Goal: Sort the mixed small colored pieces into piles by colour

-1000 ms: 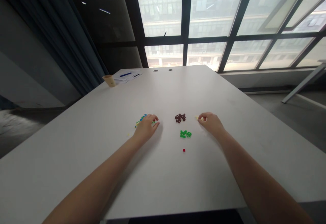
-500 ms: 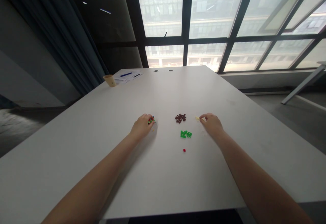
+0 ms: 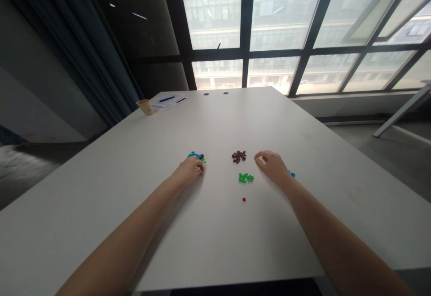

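My left hand (image 3: 189,169) rests on the table at the near side of a mixed pile of small blue, green and dark toy bricks (image 3: 195,154). Its fingers are curled together, and what they hold, if anything, is hidden. Over some pale yellow bricks (image 3: 261,159), my right hand (image 3: 272,165) has its thumb and fingertips drawn in; whether a piece is between them I cannot tell. Between the hands lie a dark brown brick pile (image 3: 239,156), a green brick pile (image 3: 246,178) and one red brick (image 3: 244,199). Blue bricks (image 3: 292,174) show partly behind my right wrist.
The white table (image 3: 215,242) stretches toward the windows. At its far left stand a tan paper cup (image 3: 146,107) and sheets of paper (image 3: 175,103) with a blue pen (image 3: 167,99) on them. Two dark round discs (image 3: 226,93) sit near the far edge.
My left hand has drawn back toward me, uncovering more of the mixed pile and covering the spot of a tiny orange piece. My right hand has shifted slightly left, and blue bricks show behind its wrist.
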The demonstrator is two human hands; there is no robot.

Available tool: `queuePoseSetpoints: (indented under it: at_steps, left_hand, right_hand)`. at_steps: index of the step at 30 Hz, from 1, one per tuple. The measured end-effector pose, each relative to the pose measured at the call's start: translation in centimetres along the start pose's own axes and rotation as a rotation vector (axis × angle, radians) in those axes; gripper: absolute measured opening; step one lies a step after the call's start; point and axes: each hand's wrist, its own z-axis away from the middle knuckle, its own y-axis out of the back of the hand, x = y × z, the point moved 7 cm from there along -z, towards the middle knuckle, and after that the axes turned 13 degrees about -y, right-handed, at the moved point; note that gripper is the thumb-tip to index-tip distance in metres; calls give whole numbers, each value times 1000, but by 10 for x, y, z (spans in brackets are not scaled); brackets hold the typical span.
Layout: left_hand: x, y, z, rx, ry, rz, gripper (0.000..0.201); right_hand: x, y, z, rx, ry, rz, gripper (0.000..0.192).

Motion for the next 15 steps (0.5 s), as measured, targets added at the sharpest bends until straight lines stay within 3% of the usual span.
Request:
queuePoseSetpoints:
  at_steps: [5,15]
  left_hand:
    - [16,4,-2,77,-36,53,12]
    - [87,14,-2,277,-202,488,12]
  right_hand:
    - [-7,0,4,-15,36,-15,21]
    - [-50,-15,24,-144,173,-211,15]
